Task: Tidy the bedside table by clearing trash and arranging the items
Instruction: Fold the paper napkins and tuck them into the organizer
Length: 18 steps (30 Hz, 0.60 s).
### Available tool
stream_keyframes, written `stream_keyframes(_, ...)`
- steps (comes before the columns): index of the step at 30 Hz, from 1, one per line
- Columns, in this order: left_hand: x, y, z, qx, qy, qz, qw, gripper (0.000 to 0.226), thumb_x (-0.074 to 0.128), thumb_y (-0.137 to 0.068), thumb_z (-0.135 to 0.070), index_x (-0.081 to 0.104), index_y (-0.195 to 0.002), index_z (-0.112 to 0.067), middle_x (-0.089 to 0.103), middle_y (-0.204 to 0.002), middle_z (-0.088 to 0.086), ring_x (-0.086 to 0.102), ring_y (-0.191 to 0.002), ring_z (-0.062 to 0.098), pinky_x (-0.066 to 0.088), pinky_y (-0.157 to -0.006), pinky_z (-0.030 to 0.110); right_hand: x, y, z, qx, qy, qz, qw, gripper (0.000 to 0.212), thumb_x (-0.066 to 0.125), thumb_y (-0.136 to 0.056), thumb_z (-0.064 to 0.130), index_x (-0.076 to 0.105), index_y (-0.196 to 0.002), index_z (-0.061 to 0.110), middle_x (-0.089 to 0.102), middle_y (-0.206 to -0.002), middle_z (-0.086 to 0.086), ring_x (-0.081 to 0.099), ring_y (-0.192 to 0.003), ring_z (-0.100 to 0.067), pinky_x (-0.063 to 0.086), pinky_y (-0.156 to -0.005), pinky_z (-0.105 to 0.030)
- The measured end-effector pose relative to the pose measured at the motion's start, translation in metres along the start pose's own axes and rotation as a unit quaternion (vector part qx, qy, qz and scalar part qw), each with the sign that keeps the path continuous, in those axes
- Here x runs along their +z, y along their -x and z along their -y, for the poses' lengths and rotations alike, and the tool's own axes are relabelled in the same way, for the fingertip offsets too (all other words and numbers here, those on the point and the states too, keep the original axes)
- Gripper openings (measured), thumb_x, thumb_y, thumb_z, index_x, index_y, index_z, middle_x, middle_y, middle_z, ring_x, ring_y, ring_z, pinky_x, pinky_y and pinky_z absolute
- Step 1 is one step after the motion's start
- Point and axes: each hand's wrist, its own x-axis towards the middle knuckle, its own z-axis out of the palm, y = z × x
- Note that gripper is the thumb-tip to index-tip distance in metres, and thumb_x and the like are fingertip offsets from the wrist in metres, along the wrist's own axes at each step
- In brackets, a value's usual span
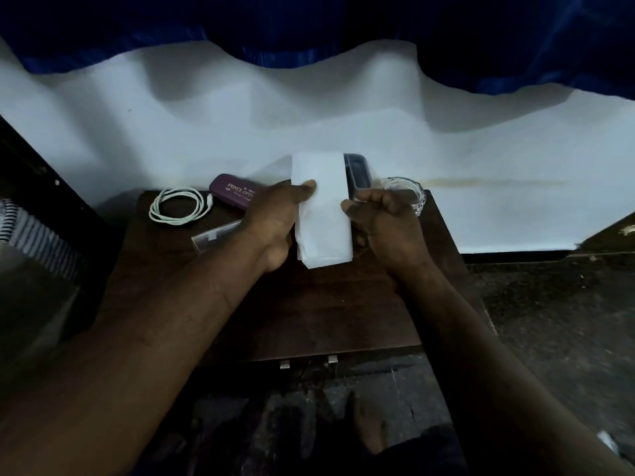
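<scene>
A folded white tissue (323,214) is held upright above the dark wooden bedside table (326,304). My left hand (275,218) pinches its left edge, thumb on the front. My right hand (381,221) grips its right edge with curled fingers. Behind the tissue a dark phone-like device (359,173) is partly hidden. On the table's left lie a coiled white cable (178,205), a purple glasses case (235,190) and a clear flat wrapper (214,237), partly under my left wrist.
A clear glass dish (410,194) stands at the table's back right, just behind my right hand. A white sheet (309,108) covers the bed behind the table, with blue fabric (309,22) above. A striped cloth (37,235) lies at far left. The floor (549,321) is dark.
</scene>
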Motion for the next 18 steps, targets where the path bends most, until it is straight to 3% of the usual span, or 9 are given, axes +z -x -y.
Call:
stream_keyframes(3,0.001,0.001,-0.001,-0.006,0.005,0.027,1.0,0.026,0.064,-0.1,-0.022,0.07,-0.123,-0.01,0.078,-0.114,0.01,0.074,-0.107,0.032,0.059,-0.094,0.055,0.002,0.001,-0.001,0.001,-0.051,0.033,0.998,0.022,0.078,-0.088,0.008,0.073,-0.108,0.001,0.079,-0.103,-0.013,0.077,-0.091,-0.026,0.062,-0.08,-0.044)
stream_keyframes(6,0.0,0.001,0.002,0.007,-0.049,0.054,0.997,0.024,0.073,-0.093,-0.015,0.074,-0.117,-0.012,0.079,-0.111,0.007,0.075,-0.107,0.028,0.06,-0.094,0.048,0.0,0.0,0.0,-0.031,0.003,-0.029,0.999,0.019,0.079,-0.086,0.009,0.076,-0.104,0.005,0.08,-0.098,-0.01,0.077,-0.095,-0.028,0.061,-0.09,-0.05)
stream_keyframes(9,-0.001,-0.003,0.011,0.079,-0.157,0.022,0.984,0.021,0.078,-0.086,-0.005,0.077,-0.105,-0.014,0.08,-0.103,0.006,0.077,-0.099,0.026,0.061,-0.092,0.046,-0.002,-0.002,0.0,-0.054,0.077,-0.058,0.994,0.018,0.08,-0.087,0.017,0.075,-0.103,0.008,0.079,-0.097,-0.007,0.076,-0.094,-0.024,0.06,-0.09,-0.048)
stream_keyframes(13,-0.001,-0.011,0.017,0.185,-0.27,-0.033,0.944,0.022,0.08,-0.085,-0.012,0.077,-0.106,-0.016,0.079,-0.103,0.002,0.076,-0.096,0.022,0.061,-0.09,0.05,-0.003,-0.004,-0.005,-0.08,0.074,-0.073,0.991,0.022,0.082,-0.085,0.017,0.073,-0.101,0.006,0.078,-0.096,-0.01,0.075,-0.092,-0.028,0.061,-0.085,-0.048)
stream_keyframes(18,-0.008,-0.016,0.032,0.177,-0.438,-0.033,0.881,0.033,0.084,-0.079,-0.017,0.076,-0.111,-0.018,0.078,-0.105,-0.001,0.071,-0.089,0.012,0.057,-0.08,0.032,-0.005,-0.006,-0.025,-0.057,0.163,-0.007,0.985,0.025,0.084,-0.08,0.012,0.073,-0.102,0.011,0.078,-0.096,-0.007,0.074,-0.092,-0.026,0.059,-0.087,-0.051)
